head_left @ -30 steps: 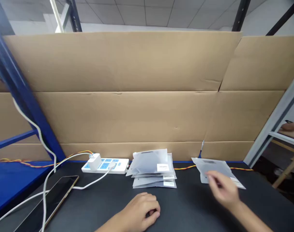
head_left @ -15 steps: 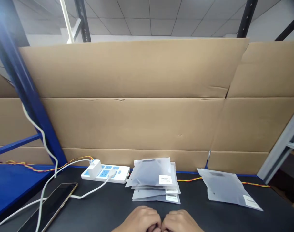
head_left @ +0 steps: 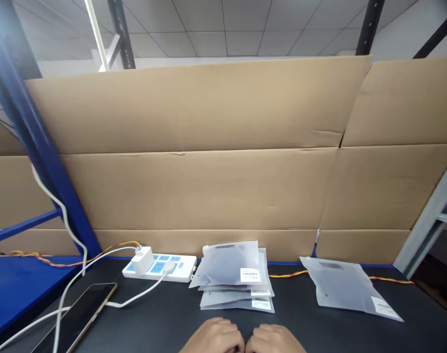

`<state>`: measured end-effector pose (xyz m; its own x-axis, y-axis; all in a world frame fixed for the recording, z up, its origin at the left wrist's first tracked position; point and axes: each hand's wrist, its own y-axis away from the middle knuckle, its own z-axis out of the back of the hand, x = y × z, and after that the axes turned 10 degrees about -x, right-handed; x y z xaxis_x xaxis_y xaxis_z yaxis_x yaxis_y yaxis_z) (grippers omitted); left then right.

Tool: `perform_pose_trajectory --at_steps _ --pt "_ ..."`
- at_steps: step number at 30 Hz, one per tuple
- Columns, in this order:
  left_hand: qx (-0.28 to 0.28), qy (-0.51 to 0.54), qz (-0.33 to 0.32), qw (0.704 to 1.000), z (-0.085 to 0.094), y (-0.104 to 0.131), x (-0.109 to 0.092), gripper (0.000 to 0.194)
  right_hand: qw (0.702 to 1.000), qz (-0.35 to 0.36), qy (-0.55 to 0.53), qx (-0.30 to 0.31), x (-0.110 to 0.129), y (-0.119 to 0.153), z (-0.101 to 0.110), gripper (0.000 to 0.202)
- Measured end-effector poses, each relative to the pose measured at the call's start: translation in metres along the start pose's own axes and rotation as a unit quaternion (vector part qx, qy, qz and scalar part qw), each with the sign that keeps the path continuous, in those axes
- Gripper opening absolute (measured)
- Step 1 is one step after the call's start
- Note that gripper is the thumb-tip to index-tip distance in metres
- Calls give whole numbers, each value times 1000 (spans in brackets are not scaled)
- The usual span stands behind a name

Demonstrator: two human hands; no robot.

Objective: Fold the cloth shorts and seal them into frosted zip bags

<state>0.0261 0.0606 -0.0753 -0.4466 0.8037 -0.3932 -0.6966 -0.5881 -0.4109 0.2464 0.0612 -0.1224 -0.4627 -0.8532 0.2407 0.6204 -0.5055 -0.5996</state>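
At the bottom edge, my left hand (head_left: 216, 337) is closed, its fingers curled under. Close beside it is my right hand (head_left: 275, 339), closed in the same way, knuckles forward. Whatever the fingers may hold is hidden from view. Just beyond both hands lies a stack of frosted plastic bags (head_left: 230, 267) with white barcode labels on their lower right corners. Another frosted bag (head_left: 350, 287), also labelled, lies apart to the right. Neither hand touches the bags.
A white power strip (head_left: 188, 267) with a plugged-in adapter (head_left: 142, 260) sits left of the stack. White cables (head_left: 66, 289) cross a phone (head_left: 79, 316) on the black tabletop (head_left: 153, 326). Cardboard (head_left: 208, 191) walls the back; a blue post (head_left: 57, 162) stands left.
The view has tilted slightly. My hands sit a little lower in the picture, both still closed and close together. The bags have stayed in place.
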Motion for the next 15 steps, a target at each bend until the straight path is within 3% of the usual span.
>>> perform_pose_trajectory --at_steps 6,15 --pt "4 5 0 1000 1 -1 1 38 1000 -11 -6 12 -1 -1 2 69" --pt "0 -4 -15 1000 -2 1 4 25 999 -30 -17 39 3 -4 14 43"
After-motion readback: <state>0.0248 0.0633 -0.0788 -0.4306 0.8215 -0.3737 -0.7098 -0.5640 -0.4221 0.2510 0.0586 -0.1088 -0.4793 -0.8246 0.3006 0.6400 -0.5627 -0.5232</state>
